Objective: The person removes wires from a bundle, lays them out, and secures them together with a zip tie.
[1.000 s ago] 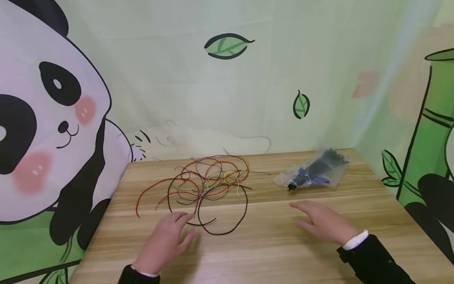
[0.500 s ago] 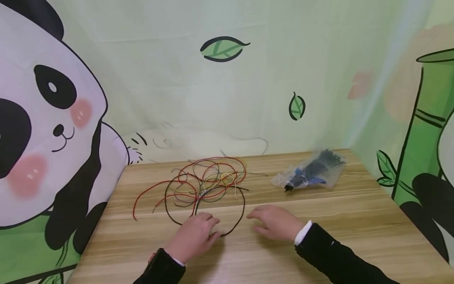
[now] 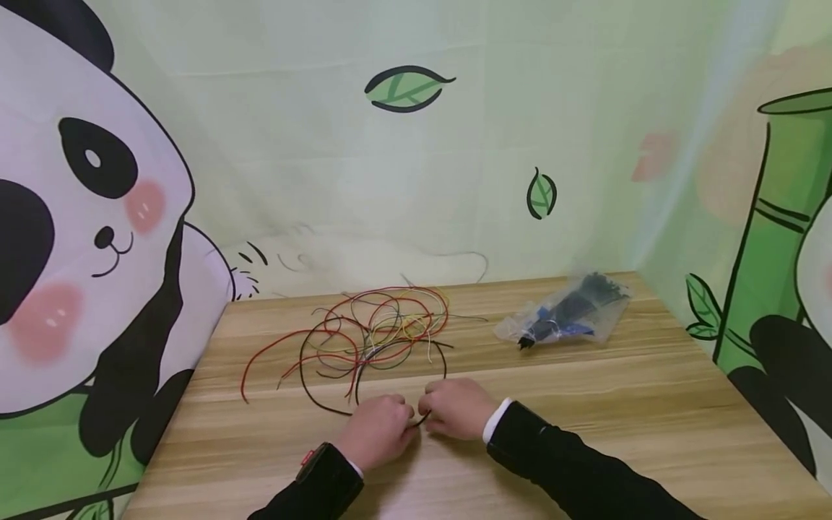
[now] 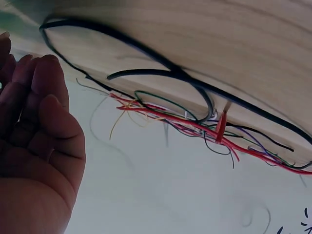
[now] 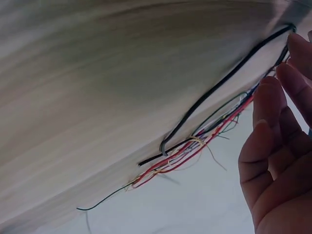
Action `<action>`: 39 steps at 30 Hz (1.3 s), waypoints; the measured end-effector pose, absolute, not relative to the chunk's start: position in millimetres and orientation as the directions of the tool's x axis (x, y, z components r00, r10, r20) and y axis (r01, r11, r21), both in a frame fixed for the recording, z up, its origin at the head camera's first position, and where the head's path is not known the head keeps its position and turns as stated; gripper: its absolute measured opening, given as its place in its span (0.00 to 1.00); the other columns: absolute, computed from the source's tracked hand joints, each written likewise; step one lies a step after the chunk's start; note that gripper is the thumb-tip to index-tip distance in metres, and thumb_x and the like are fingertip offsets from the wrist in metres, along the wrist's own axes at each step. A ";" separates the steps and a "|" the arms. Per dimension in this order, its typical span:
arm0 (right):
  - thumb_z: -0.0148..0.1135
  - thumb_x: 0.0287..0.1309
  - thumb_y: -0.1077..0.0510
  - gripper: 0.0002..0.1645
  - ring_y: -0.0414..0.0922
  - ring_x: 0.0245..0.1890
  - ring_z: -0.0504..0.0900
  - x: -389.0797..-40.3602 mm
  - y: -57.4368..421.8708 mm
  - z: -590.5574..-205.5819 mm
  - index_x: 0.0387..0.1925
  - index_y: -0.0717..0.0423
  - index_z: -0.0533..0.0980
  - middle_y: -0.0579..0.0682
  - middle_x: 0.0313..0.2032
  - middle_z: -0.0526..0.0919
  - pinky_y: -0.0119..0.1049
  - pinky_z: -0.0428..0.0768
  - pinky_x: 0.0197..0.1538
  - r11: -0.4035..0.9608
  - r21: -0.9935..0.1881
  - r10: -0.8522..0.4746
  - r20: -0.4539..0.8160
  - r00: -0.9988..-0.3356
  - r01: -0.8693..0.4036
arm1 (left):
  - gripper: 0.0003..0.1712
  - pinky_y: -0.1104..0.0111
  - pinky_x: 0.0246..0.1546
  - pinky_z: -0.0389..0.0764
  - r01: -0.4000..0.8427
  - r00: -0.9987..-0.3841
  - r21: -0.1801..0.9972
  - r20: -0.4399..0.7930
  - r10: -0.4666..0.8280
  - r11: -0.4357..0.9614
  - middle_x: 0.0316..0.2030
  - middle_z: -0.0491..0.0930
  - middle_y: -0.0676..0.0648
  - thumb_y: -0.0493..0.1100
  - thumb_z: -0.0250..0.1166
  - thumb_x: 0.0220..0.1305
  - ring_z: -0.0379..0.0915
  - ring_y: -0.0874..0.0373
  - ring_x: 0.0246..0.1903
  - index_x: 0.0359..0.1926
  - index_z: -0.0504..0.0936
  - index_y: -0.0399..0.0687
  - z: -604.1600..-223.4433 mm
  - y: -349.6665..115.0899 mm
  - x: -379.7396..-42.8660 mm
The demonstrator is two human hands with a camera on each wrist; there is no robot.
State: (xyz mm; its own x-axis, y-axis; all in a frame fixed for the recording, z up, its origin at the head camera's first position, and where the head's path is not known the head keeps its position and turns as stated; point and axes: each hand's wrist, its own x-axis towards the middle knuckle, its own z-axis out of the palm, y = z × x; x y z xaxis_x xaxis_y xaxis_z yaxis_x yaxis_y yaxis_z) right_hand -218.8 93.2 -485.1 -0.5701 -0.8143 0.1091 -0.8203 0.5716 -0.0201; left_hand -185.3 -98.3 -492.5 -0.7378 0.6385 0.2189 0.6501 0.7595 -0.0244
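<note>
A loop of black wire (image 3: 445, 367) lies on the wooden table in front of me, its near side running between my hands. My left hand (image 3: 377, 430) is bent over this near side; in the left wrist view its fingers are loosely bent, with no wire visible between thumb and fingers. Facing it, my right hand (image 3: 458, 409) has its fingertips at the black wire, which passes behind them in the right wrist view; thumb and fingers stand apart there. Beyond the hands lies a tangle of thin wires, including red wire (image 3: 260, 351) and yellow wire (image 3: 416, 328).
A clear plastic bag (image 3: 611, 310) with a dark bundle and blue pieces inside lies at the back right of the wooden table (image 3: 585, 433). A printed fabric backdrop (image 3: 312, 144) rises behind the table and along both sides.
My right hand has come left from near the bag to the black loop. My left hand has shifted right along it. The hands are now close together; the wires and bag look unmoved.
</note>
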 end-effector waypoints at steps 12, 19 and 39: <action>0.72 0.51 0.50 0.03 0.34 0.26 0.75 -224.9 83.6 -493.0 0.28 0.42 0.84 0.38 0.27 0.75 0.31 0.73 0.27 0.519 0.061 -0.854 0.078 -0.515 -0.852 | 0.14 0.67 0.18 0.71 0.633 -0.762 -0.025 0.158 0.628 0.774 0.19 0.71 0.55 0.46 0.71 0.53 0.71 0.63 0.19 0.16 0.77 0.54 -500.3 -99.0 -187.7; 0.70 0.53 0.52 0.03 0.34 0.27 0.76 -225.0 81.1 -496.1 0.29 0.42 0.82 0.37 0.27 0.75 0.29 0.74 0.28 0.534 0.057 -0.845 0.067 -0.530 -0.844 | 0.13 0.67 0.19 0.71 0.633 -0.765 -0.018 0.135 0.629 0.774 0.19 0.72 0.55 0.44 0.70 0.53 0.71 0.62 0.19 0.16 0.77 0.54 -499.0 -98.6 -188.3; 0.58 0.60 0.64 0.08 0.39 0.25 0.73 -218.0 118.3 -492.0 0.31 0.51 0.69 0.42 0.24 0.71 0.33 0.74 0.28 0.618 0.000 -0.786 0.019 -0.618 -0.786 | 0.10 0.66 0.26 0.78 0.565 -0.821 0.049 0.138 0.555 0.824 0.23 0.76 0.52 0.28 0.66 0.44 0.77 0.58 0.24 0.23 0.83 0.49 -502.6 -108.8 -189.0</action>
State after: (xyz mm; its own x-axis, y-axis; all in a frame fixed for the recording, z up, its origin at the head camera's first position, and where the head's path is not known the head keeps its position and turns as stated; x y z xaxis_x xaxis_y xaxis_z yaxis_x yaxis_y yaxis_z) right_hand -218.0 118.3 -492.0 -0.6176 -0.7863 0.0189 -0.7864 0.6177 -0.0002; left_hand -189.0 -108.8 -502.6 -0.8206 0.5545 0.1381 0.5649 0.8237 0.0495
